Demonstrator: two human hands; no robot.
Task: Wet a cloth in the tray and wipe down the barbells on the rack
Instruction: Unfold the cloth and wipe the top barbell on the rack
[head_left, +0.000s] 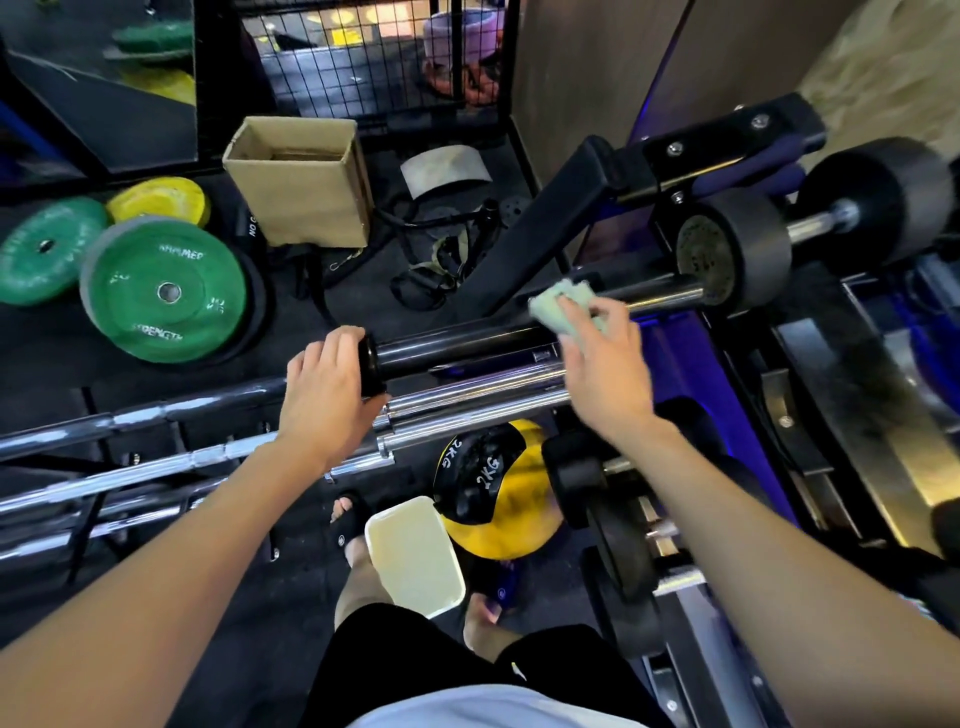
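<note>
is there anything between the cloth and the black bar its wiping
Nothing visible. The right hand presses the cloth directly on the black bar, whose end cap the left hand holds; the bar's exposed length between the hands is bare.

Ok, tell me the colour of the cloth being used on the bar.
Pale green; the cloth shows best in the head view.

Tray (413, 556) on floor below barbells (467, 345), weight plates (166, 291) far left

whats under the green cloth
The green cloth, held by the right hand, lies on a chrome barbell sleeve. The stretch of bar beneath it is covered.
</note>
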